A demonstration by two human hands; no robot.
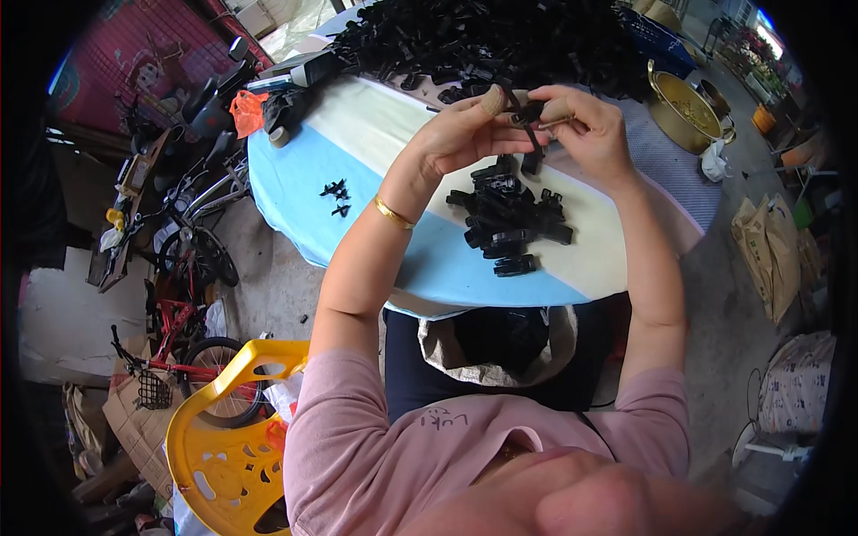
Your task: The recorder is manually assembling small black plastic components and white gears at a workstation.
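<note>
Over the table, my left hand (469, 134) grips a black plastic part (531, 136), a long narrow piece with a darker block at its middle. A tan covering wraps the tip of my left thumb. My right hand (590, 134) is closed in a pinch right beside that part; what lies between its fingertips is too small to make out. Below both hands, a small pile of black plastic pieces (509, 214) rests on the striped tablecloth (407, 237). Several tiny black pieces (336, 193) lie apart at the left.
A large heap of black parts (492, 45) covers the table's far side. A gold-coloured pot (684, 112) stands at the right edge. An open cloth bag (438, 353) holding dark pieces sits at my lap. A yellow chair (201, 447) and bicycles (192, 348) are to the left.
</note>
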